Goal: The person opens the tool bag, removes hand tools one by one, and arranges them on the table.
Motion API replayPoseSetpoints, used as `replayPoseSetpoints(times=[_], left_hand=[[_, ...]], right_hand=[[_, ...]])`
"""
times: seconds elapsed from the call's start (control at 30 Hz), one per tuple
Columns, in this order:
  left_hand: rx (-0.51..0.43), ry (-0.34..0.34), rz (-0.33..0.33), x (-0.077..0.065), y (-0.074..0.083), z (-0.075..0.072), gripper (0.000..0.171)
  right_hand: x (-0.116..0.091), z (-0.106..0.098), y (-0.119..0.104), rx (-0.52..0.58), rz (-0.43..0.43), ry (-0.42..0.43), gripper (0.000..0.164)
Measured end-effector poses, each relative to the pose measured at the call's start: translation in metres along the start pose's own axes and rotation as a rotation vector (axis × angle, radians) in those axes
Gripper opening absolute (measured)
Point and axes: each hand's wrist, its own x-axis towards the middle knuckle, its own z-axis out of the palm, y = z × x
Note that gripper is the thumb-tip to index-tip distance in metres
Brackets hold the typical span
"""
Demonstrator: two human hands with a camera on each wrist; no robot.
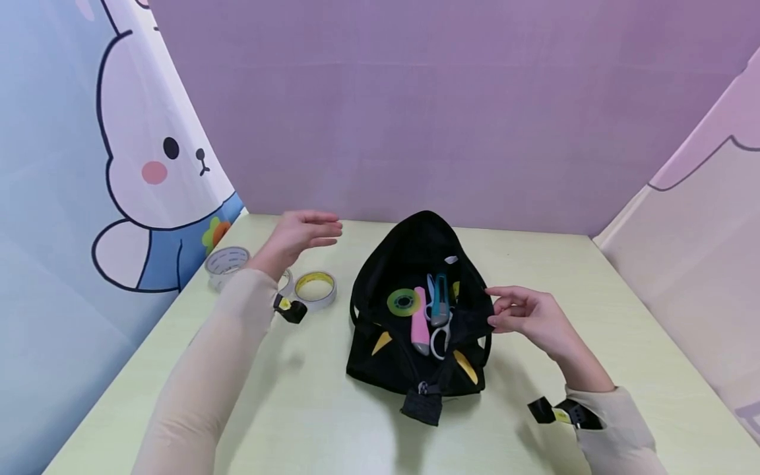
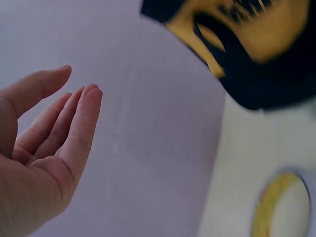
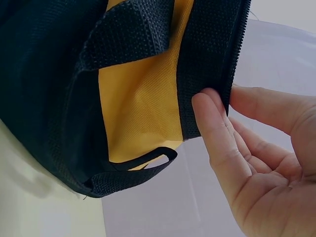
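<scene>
A black zip bag (image 1: 388,366) with yellow panels stands unzipped on the table. Inside it lie a pink-handled tool (image 1: 419,323), a teal utility knife (image 1: 440,300), white-handled scissors (image 1: 439,343) and a green tape roll (image 1: 404,302). My right hand (image 1: 531,316) pinches the bag's right rim between thumb and fingers; in the right wrist view the zipper edge (image 3: 240,44) runs between them. My left hand (image 1: 303,234) is held in the air left of the bag, fingers extended and holding nothing. Below it, a tape roll (image 1: 331,300) with a yellow inner ring lies on the table.
More tape rolls (image 1: 227,260) are at the table's left edge, one partly hidden behind my left wrist. The pale table (image 1: 315,422) meets a purple backdrop (image 1: 415,132) behind the bag. Printed cloth walls (image 1: 142,198) border the left and right sides.
</scene>
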Motion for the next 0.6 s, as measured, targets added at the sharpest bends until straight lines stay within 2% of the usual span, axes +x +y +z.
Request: replayPoseSetpoints(times=[0.17,0.3,0.6], left_hand=[[-0.038,-0.093,0.042,0.001,0.023,0.029,0.038],[-0.055,-0.138,0.059,0.004,0.037,0.050,0.039],[-0.078,-0.177,0.034,0.018,0.050,0.088,0.036]], right_hand=[[0.000,0.000,-0.001,0.000,0.001,0.001,0.049],[-0.001,0.000,0.000,0.004,-0.005,-0.001,0.049],[-0.001,0.000,0.001,0.005,-0.023,-0.001,0.048]])
